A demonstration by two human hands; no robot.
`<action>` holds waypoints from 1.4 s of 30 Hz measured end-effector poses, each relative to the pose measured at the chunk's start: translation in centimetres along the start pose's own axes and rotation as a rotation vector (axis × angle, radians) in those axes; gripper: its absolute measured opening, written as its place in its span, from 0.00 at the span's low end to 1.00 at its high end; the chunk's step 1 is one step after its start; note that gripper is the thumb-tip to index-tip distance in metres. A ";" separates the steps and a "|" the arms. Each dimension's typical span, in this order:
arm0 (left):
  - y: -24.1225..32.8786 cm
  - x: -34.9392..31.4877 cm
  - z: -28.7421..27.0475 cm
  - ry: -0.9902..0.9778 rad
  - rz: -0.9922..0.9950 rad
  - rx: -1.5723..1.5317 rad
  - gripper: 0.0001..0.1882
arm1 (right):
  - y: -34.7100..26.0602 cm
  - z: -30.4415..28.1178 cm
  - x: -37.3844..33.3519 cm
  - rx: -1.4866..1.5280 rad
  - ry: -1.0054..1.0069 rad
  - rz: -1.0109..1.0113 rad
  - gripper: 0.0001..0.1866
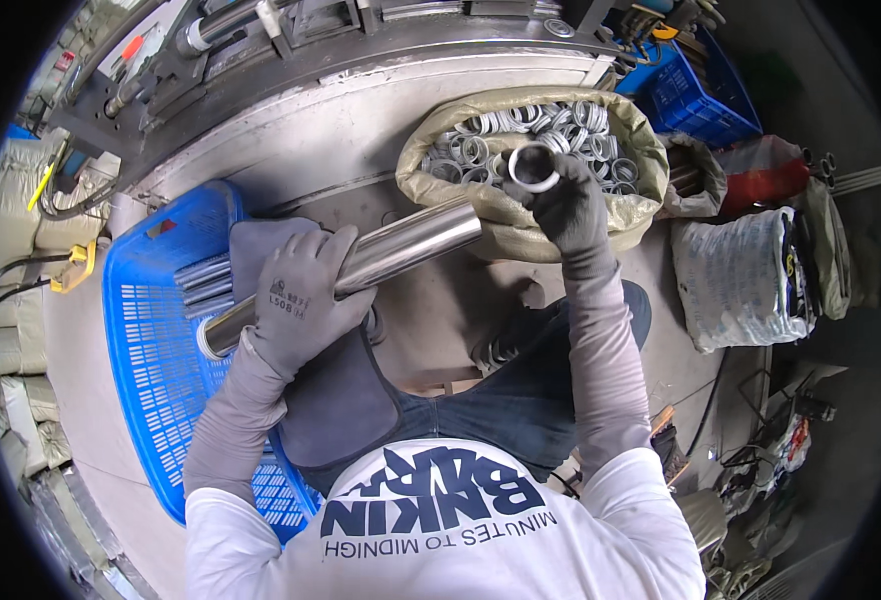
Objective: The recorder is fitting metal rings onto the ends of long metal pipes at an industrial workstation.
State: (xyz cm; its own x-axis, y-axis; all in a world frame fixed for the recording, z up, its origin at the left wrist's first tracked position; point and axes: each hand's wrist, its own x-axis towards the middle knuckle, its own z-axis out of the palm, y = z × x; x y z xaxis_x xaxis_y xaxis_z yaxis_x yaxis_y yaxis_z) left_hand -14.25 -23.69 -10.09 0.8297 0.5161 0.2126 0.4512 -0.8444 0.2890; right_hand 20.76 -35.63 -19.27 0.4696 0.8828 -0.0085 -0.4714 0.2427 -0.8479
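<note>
My left hand (301,295), in a grey glove, is wrapped round a long shiny metal tube (416,243). The tube slants from the lower left, above a blue basket, up to its free end near the middle. A pale ring (205,340) shows at its lower left end. In my right hand (573,215), also gloved, is a white plastic collar (534,187), its round opening facing up. The collar is held just beyond the tube's upper right end, apart from it, over the near edge of an open woven sack (521,240) full of similar collars (471,150).
The blue basket (141,400) at left holds several more metal tubes (204,285). A dark grey pad (341,405) lies over my left leg. A metal workbench (361,75) runs along the far side. A blue crate (706,95) and stuffed sacks (736,280) stand at right.
</note>
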 end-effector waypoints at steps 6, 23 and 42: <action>-0.1 -0.3 -0.5 0.042 0.015 -0.026 0.34 | -0.4 3.9 -3.7 0.231 -0.064 0.147 0.23; 0.4 -0.6 -0.3 0.001 0.043 0.005 0.34 | 1.9 7.2 -4.5 0.003 0.174 -0.130 0.16; 0.3 0.0 0.0 0.071 0.051 -0.003 0.35 | 0.8 6.7 -6.0 -0.294 -0.072 0.147 0.32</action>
State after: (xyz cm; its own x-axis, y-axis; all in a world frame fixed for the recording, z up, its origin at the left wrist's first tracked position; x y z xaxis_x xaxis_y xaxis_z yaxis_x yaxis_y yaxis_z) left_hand -14.09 -23.97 -10.00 0.8264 0.4810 0.2926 0.4075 -0.8697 0.2785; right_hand 12.53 -37.97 -16.36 0.3534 0.9286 -0.1131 -0.2896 -0.0064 -0.9571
